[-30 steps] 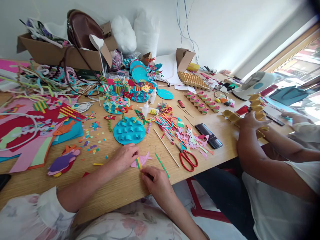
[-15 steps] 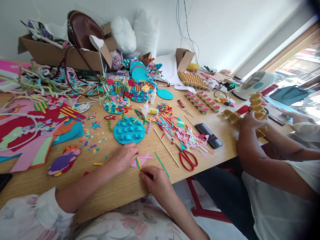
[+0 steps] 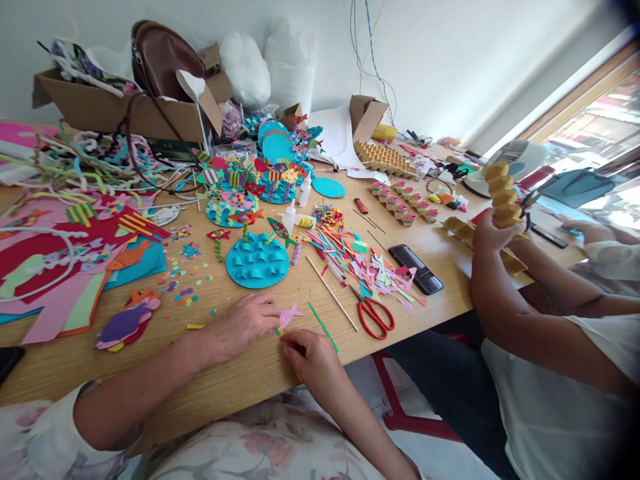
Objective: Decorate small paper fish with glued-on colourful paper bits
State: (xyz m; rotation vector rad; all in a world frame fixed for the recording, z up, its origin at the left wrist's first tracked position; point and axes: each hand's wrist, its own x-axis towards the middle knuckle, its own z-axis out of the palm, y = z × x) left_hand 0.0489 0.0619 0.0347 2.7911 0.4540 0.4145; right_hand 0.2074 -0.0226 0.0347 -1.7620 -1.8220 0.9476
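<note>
On the table before me lies a pink paper fish [image 3: 290,315], its tail to the upper right and its body mostly covered by my left hand [image 3: 250,319]. The fingers of that hand are bent together and press down at the fish; their tips are partly hidden. A yellow paper strip [image 3: 281,333] crosses the fish, with a bit of green beside it. My right hand [image 3: 311,360] is closed in a pinch on the near end of this strip. Just to the right rests a loose green strip [image 3: 323,327]. Beyond my left hand stands a blue oval base [image 3: 257,261] with curled paper loops.
Red-handled scissors [image 3: 375,317], a wooden stick [image 3: 333,293], paper scraps [image 3: 390,277] and a black case [image 3: 416,269] lie to the right. Glue bottles [image 3: 290,219] stand behind the base. At right, another person holds an egg-carton strip [image 3: 501,197]. Stacked paper shapes [image 3: 127,323] lie left.
My left hand has slid toward me and over the fish, covering its body and most of the strip. My right hand stays nearly in place. The other person has raised the egg-carton strip.
</note>
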